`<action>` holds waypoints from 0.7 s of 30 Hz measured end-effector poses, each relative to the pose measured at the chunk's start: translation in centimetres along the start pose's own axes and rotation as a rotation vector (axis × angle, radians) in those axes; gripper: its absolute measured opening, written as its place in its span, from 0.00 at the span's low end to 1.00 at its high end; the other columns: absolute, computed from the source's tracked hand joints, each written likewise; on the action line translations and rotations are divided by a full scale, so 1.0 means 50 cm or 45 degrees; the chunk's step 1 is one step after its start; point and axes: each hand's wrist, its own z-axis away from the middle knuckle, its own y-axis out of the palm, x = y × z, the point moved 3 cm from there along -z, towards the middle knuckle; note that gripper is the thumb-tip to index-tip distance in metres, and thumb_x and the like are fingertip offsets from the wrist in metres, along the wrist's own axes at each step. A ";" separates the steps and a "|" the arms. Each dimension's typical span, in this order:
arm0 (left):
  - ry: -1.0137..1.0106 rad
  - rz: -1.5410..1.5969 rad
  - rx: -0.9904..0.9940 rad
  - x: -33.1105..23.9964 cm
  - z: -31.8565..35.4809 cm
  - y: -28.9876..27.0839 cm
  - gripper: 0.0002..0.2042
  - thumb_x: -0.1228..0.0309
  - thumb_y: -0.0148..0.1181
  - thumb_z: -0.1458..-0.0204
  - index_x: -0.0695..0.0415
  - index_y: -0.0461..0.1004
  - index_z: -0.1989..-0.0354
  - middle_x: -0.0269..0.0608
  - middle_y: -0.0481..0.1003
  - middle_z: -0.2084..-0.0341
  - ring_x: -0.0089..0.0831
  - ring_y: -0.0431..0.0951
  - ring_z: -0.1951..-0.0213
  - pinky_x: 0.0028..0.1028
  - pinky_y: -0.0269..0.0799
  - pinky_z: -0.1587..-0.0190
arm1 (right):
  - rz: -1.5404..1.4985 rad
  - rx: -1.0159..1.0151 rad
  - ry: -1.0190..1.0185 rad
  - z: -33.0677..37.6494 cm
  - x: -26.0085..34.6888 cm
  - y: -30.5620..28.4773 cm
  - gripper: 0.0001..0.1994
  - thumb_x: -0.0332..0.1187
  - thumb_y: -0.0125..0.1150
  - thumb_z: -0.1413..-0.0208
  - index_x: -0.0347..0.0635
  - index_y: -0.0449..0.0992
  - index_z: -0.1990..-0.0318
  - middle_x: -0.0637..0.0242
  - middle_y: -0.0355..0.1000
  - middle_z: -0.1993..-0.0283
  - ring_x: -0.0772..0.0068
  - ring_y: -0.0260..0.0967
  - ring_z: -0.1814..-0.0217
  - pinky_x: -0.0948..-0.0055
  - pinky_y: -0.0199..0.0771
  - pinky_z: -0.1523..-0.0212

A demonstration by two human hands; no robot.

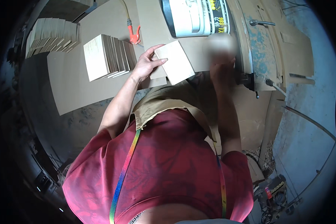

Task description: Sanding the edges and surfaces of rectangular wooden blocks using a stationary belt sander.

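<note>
here, nearest the body, the left hand [147, 62] pinches the near-left corner of a pale, flat, square wooden board [174, 61], thumb on top and fingers curled under its edge. the board lies just to the right of that hand, tilted, its longer side running from upper left to lower right over the brown cardboard-covered bench [74, 93]. the right hand [221, 56] is blurred beside the board's right edge; whether it is open or closed i cannot tell. just left of the left hand stands a fanned stack of similar pale wooden boards [106, 56]. farther off, a white plastic bucket [198, 16] and an orange-handled air nozzle [133, 35].
</note>
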 end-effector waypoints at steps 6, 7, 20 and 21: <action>-0.070 -0.038 -0.209 0.018 -0.032 0.016 0.26 0.80 0.77 0.40 0.63 0.78 0.34 0.46 0.84 0.53 0.26 0.83 0.61 0.21 0.82 0.55 | -0.240 0.045 0.101 -0.087 0.059 0.011 0.25 0.38 0.75 0.38 0.35 0.81 0.37 0.44 0.74 0.36 0.41 0.74 0.37 0.53 0.84 0.40; 0.000 -0.138 -0.247 0.017 -0.042 0.021 0.25 0.80 0.77 0.40 0.63 0.78 0.34 0.46 0.84 0.54 0.26 0.83 0.61 0.21 0.82 0.55 | -0.292 0.115 0.192 -0.068 0.085 -0.011 0.26 0.39 0.76 0.39 0.35 0.82 0.37 0.44 0.75 0.36 0.42 0.75 0.37 0.53 0.84 0.41; -0.051 0.096 -0.043 0.019 -0.003 -0.008 0.23 0.82 0.77 0.41 0.63 0.80 0.37 0.43 0.84 0.60 0.25 0.82 0.64 0.20 0.81 0.59 | -0.124 0.103 0.091 0.087 0.011 -0.071 0.30 0.37 0.76 0.44 0.30 0.76 0.37 0.39 0.71 0.34 0.33 0.70 0.33 0.44 0.75 0.30; -0.046 0.088 -0.052 0.020 -0.005 -0.012 0.23 0.82 0.77 0.41 0.63 0.80 0.37 0.43 0.84 0.60 0.25 0.82 0.64 0.20 0.81 0.59 | -0.136 0.100 0.089 0.078 -0.005 -0.044 0.30 0.37 0.76 0.44 0.30 0.76 0.37 0.39 0.71 0.34 0.33 0.70 0.33 0.44 0.75 0.30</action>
